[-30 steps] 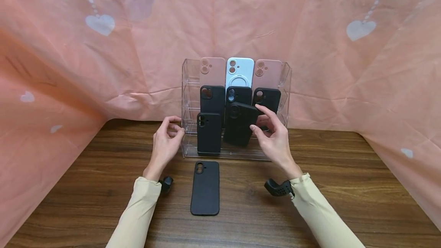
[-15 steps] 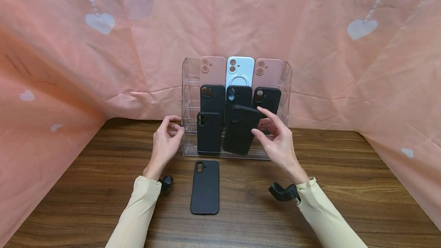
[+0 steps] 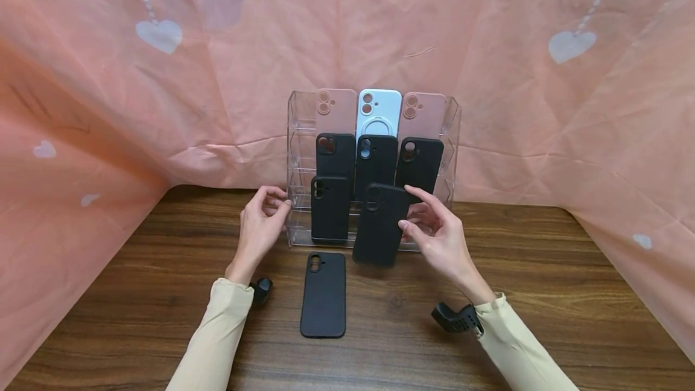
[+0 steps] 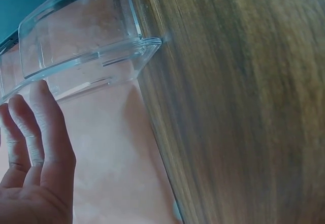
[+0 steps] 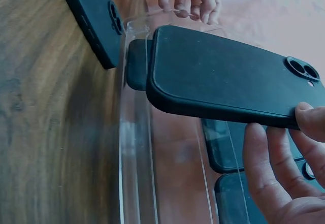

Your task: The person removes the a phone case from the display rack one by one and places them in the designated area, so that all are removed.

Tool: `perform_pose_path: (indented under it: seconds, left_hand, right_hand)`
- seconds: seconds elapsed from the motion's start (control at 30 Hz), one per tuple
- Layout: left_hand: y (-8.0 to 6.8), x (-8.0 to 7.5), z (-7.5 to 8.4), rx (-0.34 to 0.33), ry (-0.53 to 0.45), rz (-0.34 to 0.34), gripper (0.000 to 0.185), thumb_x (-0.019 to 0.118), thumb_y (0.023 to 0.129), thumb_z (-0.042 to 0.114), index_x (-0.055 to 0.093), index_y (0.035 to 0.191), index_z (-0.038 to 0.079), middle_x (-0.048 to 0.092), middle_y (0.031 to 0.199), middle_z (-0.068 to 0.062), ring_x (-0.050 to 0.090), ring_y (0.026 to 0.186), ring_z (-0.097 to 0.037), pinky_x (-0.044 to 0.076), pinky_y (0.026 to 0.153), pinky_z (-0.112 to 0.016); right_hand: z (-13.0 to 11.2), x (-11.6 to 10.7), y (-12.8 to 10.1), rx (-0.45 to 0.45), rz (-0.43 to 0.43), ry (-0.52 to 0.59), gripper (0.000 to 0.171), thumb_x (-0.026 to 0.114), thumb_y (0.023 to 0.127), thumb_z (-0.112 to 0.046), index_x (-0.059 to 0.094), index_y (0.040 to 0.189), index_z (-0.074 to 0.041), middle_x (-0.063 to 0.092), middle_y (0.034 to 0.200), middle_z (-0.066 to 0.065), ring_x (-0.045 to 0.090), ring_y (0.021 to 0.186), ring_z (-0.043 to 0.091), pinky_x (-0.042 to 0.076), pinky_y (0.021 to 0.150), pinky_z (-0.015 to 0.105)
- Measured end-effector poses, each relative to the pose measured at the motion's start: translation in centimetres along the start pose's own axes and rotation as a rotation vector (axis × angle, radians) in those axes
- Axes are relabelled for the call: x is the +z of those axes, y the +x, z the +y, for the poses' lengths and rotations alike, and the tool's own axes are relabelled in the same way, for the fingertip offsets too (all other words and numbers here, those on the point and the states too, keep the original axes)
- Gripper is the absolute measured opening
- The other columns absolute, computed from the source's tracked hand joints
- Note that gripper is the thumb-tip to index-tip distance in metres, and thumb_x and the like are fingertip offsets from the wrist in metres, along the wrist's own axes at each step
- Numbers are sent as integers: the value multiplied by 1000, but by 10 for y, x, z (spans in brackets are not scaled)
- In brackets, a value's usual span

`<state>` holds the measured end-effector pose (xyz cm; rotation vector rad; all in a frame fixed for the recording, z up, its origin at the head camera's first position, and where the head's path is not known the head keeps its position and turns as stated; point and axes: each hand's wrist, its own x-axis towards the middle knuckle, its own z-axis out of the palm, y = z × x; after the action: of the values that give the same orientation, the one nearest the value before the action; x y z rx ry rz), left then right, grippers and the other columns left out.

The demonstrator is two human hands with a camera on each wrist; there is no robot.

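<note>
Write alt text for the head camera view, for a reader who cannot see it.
A person's right hand holds a black phone case just in front of a clear display rack of pink, blue and black cases, while the left hand steadies the rack's left side. Another black case lies flat on the wooden table.

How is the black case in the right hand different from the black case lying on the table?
The held case is pinched at its edge by the right hand and hangs lifted, slightly tilted, in front of the clear rack; the flat case lies back up on the wooden table, touched by neither hand. The held one sits nearer the rack. Both are black, with an oval camera cutout.
</note>
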<state>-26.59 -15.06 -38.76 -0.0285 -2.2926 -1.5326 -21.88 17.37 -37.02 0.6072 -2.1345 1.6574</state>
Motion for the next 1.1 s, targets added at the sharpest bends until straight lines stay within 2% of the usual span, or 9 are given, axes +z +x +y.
perform_pose_path:
  seconds: [0.1,0.2,0.37,0.47,0.73,0.9,1.1]
  left_hand:
    - [0,0,-1,-2,-8,-4,14,69,94,19,66,107,13,72,92,-12,67,62,-10,59,53,-25]
    - [0,0,-1,-5,-18,-10,14,70,95,20,66,106,12,71,92,-12,67,63,-10,60,54,-27]
    - [0,-1,-1,-6,-21,-6,14,70,95,20,66,106,12,71,91,-12,66,64,-8,63,56,-35]
    - [-1,-1,-2,-9,-17,-9,14,70,95,20,66,106,12,71,92,-12,66,65,-8,62,55,-32]
    - [-1,-1,-2,-16,-8,-13,15,70,96,21,66,107,12,73,95,-13,67,66,-10,61,54,-27]
    - [-1,-1,-2,-16,-6,-12,15,70,96,21,66,107,12,72,95,-13,67,65,-9,60,53,-26]
    - [-1,-1,-2,-11,-10,-16,16,69,96,21,66,108,11,72,95,-13,66,65,-7,62,55,-30]
  right_hand:
    - [2,1,-3,10,-34,27,67,72,83,18,54,144,-4,62,94,11,71,79,13,65,63,43]
    - [4,2,-6,17,-65,37,67,71,83,19,54,144,-4,62,94,10,71,79,12,65,62,43]
    - [6,4,-11,51,-135,61,66,70,85,17,53,145,-5,63,97,14,71,79,14,64,62,49]
    - [8,4,-16,78,-172,71,64,70,86,16,53,144,-5,63,98,17,72,80,12,64,62,51]
    - [14,4,-26,109,-256,86,64,69,87,16,51,145,-5,66,100,25,72,80,11,64,59,48]
    - [15,4,-31,152,-295,90,65,70,87,14,51,145,-9,61,97,21,72,78,12,64,59,48]
    - [17,6,-35,174,-323,116,64,69,87,15,49,145,-5,56,94,19,71,75,11,63,58,49]
